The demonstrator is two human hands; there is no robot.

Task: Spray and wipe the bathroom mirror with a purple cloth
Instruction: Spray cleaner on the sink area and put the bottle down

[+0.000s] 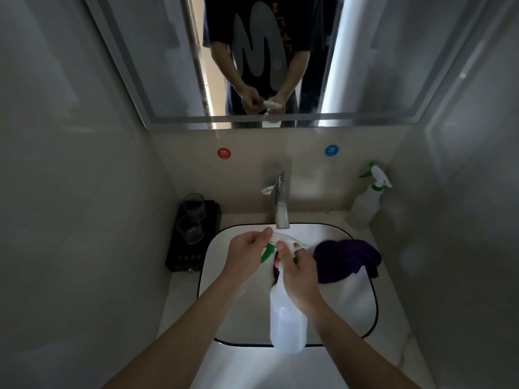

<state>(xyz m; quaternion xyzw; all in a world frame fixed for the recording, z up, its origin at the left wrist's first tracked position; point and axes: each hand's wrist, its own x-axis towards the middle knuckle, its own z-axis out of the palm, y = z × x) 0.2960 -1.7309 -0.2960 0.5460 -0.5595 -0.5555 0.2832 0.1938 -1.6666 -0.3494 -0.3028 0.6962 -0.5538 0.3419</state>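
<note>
Right hand (pixel 299 273) wraps the spray bottle (pixel 286 318) neck; left hand (pixel 247 254) pinches its nozzle. Best aim squarely at the mirror (pixel 168 66) before squeezing.

walls (pixel 70 192): grey, dim | basin (pixel 373 304): white | faucet (pixel 278 197): chrome

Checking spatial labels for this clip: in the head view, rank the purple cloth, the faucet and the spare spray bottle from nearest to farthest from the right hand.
From the right hand:
1. Purple cloth, just right, in the sink.
2. Faucet, behind the basin, centre.
3. Spare spray bottle, far right corner of the counter.
</note>
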